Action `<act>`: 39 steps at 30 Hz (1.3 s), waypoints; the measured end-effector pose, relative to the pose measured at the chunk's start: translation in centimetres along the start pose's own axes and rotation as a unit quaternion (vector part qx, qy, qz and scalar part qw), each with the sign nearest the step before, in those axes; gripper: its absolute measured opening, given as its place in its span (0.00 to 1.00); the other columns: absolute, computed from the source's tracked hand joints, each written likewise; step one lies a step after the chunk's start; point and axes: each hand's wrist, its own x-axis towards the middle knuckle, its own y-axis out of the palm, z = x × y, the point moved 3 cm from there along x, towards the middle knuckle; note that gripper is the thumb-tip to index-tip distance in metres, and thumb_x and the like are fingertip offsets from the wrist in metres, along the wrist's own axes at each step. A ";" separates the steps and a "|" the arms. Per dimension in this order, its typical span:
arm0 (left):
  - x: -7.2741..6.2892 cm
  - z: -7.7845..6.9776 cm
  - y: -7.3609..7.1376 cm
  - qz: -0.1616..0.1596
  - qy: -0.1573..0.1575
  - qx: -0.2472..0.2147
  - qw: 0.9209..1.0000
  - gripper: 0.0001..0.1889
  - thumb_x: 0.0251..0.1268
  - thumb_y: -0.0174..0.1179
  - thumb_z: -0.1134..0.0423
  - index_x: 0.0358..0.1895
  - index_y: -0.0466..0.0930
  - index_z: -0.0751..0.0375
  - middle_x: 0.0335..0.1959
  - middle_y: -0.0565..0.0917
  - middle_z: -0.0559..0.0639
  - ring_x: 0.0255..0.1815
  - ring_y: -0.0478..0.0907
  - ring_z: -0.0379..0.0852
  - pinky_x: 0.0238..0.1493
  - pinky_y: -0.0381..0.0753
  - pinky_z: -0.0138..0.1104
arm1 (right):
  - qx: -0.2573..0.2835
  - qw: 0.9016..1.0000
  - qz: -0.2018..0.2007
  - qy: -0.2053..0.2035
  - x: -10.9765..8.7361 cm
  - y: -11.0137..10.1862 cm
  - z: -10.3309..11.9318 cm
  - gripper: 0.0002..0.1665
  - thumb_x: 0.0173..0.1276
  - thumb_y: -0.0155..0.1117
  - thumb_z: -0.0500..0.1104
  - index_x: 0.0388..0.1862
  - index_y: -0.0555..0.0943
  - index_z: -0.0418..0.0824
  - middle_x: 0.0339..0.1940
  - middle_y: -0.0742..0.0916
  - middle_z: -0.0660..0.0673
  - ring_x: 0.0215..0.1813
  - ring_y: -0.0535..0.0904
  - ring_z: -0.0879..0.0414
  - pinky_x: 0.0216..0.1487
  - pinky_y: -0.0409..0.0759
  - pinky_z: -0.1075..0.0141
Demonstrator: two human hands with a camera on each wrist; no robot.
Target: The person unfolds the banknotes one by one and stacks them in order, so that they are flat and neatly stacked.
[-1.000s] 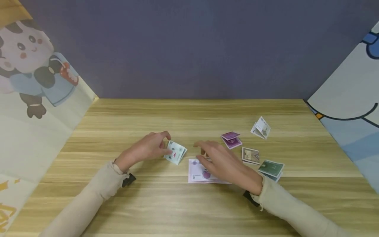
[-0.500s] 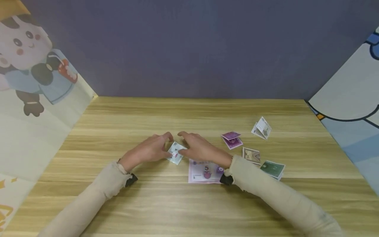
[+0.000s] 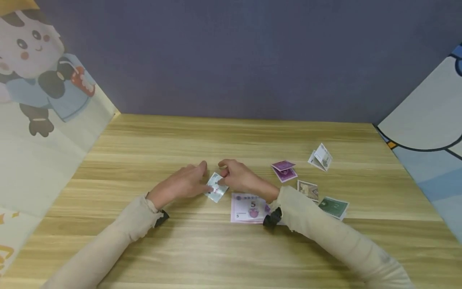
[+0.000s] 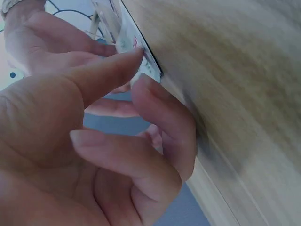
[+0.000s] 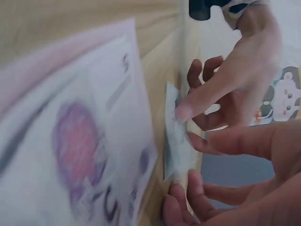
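Evidently both hands are busy with one pale blue note (image 3: 217, 194), which lies on the wood-grain table (image 3: 173, 249) just below the centre of the frame. The left hand (image 3: 182, 182) comes in from the lower left; its thumb tip presses on the note's face, while its other fingers are loosely bent and grasp nothing. The right hand (image 3: 240, 176) reaches in from the lower right, its thumb at the note's right edge and its index finger bent close by; whether those fingers pinch the paper or only touch it, I cannot tell.

Below the right hand, a lilac note (image 3: 240, 210) marked 5 lies flat, its right part covered by the wrist. Further right are four more: a folded magenta note (image 3: 285, 175), a white note (image 3: 323, 155) standing half open towards the upper right, a brown note (image 3: 308, 189), and a green note (image 3: 333, 206) marked 2 near the right sleeve (image 3: 335, 233). A dark panel (image 3: 238, 56) fills the top of the frame.
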 end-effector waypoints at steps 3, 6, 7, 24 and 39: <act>-0.1 0.1 0.0 0.002 0.000 0.002 1.000 0.21 0.65 0.67 0.52 0.47 0.72 0.65 0.25 0.76 0.52 0.18 0.67 0.41 0.17 0.66 0.29 | 0.020 1.000 -0.001 -0.003 -0.1 0.1 0.0 0.39 0.61 0.68 0.33 0.71 0.67 0.31 0.49 0.83 0.39 0.49 0.80 0.50 0.50 0.82 0.63; -0.2 0.1 0.0 0.004 0.005 -0.001 1.000 0.19 0.66 0.67 0.52 0.44 0.73 0.65 0.23 0.76 0.51 0.17 0.66 0.40 0.17 0.64 0.28 | 0.066 0.998 0.006 0.007 -0.2 0.2 -0.1 0.38 0.61 0.67 0.31 0.71 0.66 0.30 0.53 0.82 0.38 0.48 0.80 0.51 0.47 0.83 0.64; -0.2 0.1 0.0 0.005 0.007 -0.003 1.000 0.19 0.66 0.66 0.53 0.44 0.73 0.65 0.23 0.76 0.51 0.17 0.65 0.40 0.17 0.63 0.28 | 0.078 0.997 0.008 0.013 -0.2 0.2 -0.1 0.37 0.62 0.66 0.31 0.71 0.67 0.30 0.53 0.82 0.37 0.47 0.81 0.51 0.45 0.84 0.65; 1.0 1.0 -0.8 0.047 0.033 -0.173 0.983 0.13 0.72 0.61 0.56 0.40 0.79 0.64 0.23 0.84 0.56 0.17 0.79 0.48 0.17 0.73 0.31 | 0.084 0.995 -0.040 -0.029 -0.4 -1.7 -0.3 0.14 0.64 0.61 0.27 0.48 0.83 0.34 0.34 0.88 0.41 0.32 0.82 0.53 0.36 0.85 0.59; 1.1 -1.1 -1.4 -0.048 0.129 -0.332 0.933 0.04 0.69 0.62 0.66 0.41 0.82 0.64 0.31 0.84 0.69 0.23 0.80 0.67 0.16 0.72 0.33 | 0.107 0.981 -0.153 -0.059 -4.0 -3.2 -1.7 0.23 0.63 0.72 0.38 0.55 0.76 0.39 0.42 0.86 0.43 0.43 0.81 0.51 0.46 0.82 0.61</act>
